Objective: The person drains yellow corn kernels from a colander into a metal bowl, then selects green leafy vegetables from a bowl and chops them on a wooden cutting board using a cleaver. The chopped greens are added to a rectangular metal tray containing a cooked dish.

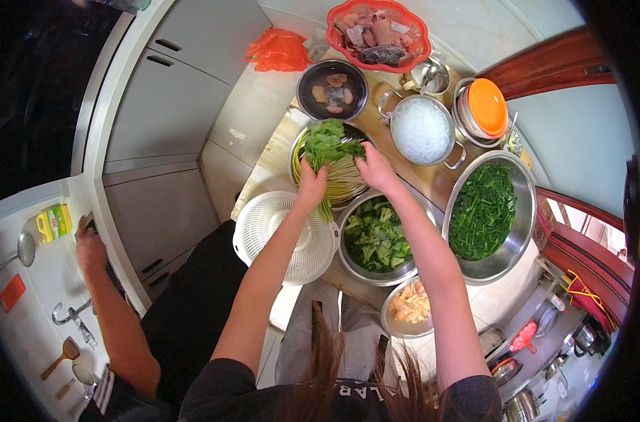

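Note:
My left hand (313, 185) grips the stems of a bunch of leafy greens, probably celery (324, 143). The fingers of my right hand (377, 168) are on leaves at the bunch's right side. Both hands are over a round metal basin (293, 145), where long thin pale-yellow stalks (346, 183) lie under the greens. Below the basin and to its left stands a white plastic colander (256, 211), its bottom bare where it shows. A metal basin of cut broccoli (378, 237) is beneath my right forearm.
Around me are a large basin of chopped greens (483, 211), a pot of translucent noodle-like strands (422, 129), a bowl of soaking pieces (333, 95), a red basin of fish pieces (380, 31) and a bowl of raw meat (410, 303). Another person's arm (117, 322) is at left.

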Demonstrator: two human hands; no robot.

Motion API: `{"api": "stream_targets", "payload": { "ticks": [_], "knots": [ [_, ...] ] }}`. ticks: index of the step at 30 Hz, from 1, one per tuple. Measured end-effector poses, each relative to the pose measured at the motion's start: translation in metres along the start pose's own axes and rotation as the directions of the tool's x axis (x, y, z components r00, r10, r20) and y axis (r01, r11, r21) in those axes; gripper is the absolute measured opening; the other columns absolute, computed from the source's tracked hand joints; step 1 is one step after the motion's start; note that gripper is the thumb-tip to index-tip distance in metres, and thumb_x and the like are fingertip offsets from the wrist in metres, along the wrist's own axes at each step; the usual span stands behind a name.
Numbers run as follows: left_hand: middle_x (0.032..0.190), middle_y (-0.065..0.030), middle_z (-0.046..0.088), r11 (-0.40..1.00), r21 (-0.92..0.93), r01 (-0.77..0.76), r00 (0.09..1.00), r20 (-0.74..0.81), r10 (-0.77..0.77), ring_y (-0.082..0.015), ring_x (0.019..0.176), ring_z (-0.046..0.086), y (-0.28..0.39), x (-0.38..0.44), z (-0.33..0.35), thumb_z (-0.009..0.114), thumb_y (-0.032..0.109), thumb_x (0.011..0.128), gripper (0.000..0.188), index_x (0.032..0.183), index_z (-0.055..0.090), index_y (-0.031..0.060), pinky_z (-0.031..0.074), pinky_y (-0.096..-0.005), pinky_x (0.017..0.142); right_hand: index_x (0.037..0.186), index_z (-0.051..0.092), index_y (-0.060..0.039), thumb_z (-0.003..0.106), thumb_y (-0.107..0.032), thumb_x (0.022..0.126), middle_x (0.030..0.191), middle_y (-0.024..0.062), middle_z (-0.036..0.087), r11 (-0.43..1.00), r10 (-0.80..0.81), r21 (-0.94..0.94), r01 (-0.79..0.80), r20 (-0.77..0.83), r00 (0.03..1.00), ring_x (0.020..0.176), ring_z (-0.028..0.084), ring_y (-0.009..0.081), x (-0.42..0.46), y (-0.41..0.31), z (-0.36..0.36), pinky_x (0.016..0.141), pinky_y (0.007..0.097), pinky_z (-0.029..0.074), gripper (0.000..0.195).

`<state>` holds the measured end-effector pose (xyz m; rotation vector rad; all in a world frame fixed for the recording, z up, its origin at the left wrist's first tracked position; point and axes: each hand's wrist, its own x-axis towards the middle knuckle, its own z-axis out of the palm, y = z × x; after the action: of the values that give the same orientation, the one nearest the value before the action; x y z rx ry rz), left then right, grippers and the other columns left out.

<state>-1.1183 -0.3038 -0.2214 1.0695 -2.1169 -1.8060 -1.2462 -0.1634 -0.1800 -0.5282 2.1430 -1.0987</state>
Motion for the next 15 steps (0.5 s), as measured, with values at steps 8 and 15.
{"api": "stream_targets", "payload": {
  "ticks": [8, 15],
  "knots": [
    [0.133, -0.0257, 0.042, 0.433, 0.827, -0.36, 0.886, 0.158, 0.435, -0.0339, 0.13, 0.036, 0.087, -0.027, -0.009, 0.063, 0.015, 0.078, 0.068, 0.135, 0.033, -0.0071, 0.027, -0.0502, 0.106, 0.115, 0.045, 0.0007, 0.06, -0.012, 0.083, 0.107, 0.027, 0.058, 0.942, -0.147, -0.291, 0.167, 0.092, 0.985, 0.101, 0.056, 0.0415, 0.003, -0.007, -0.018, 0.084, 0.0477, 0.046, 0.038],
    [0.126, -0.0153, 0.049, 0.285, 0.511, -0.811, 0.581, 0.643, 0.499, -0.0302, 0.128, 0.038, 0.084, 0.028, -0.001, 0.059, 0.009, 0.078, 0.06, 0.133, 0.038, -0.0017, 0.018, -0.0526, 0.11, 0.11, 0.046, 0.0055, 0.059, -0.009, 0.08, 0.105, 0.026, 0.057, 0.886, -0.292, -0.317, 0.337, 0.183, 0.939, 0.101, 0.056, 0.0406, 0.001, -0.026, -0.014, 0.084, 0.0468, 0.047, 0.036]
  ]
}}
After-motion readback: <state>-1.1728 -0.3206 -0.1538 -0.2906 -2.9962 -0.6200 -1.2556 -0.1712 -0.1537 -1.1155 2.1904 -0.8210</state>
